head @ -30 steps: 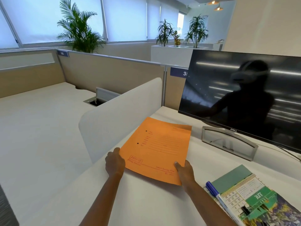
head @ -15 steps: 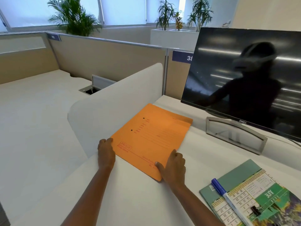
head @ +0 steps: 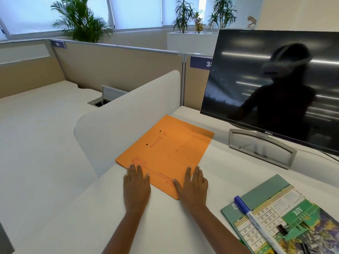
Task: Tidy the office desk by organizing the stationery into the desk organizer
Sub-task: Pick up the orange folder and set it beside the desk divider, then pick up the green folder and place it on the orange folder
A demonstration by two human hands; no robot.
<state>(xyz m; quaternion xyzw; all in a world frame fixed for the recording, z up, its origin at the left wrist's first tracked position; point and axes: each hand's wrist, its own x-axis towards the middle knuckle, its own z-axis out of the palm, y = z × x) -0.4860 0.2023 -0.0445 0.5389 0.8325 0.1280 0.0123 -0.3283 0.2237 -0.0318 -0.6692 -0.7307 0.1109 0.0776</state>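
An orange paper file folder (head: pixel 170 151) lies flat on the white desk (head: pixel 91 222), its left edge against a low white divider. My left hand (head: pixel 136 186) rests flat on the folder's near left corner with straight fingers. My right hand (head: pixel 192 184) lies flat over the near right corner, fingers spread. A blue-capped marker (head: pixel 255 219) lies on a calendar (head: pixel 286 224) and a green folder (head: pixel 256 197) at the lower right. A small black binder clip (head: pixel 281 230) sits on the calendar. No desk organizer is in view.
A dark Dell monitor (head: pixel 275 88) on a silver stand (head: pixel 262 147) fills the right back of the desk. The curved white divider (head: pixel 124 114) borders the desk on the left. Beyond it lies a neighbouring desk with a cable hatch (head: pixel 100 102).
The folder has been laid down flat. Both hands let go of its near edge and now lie flat on its near corners with straight fingers. The camera tilted down.
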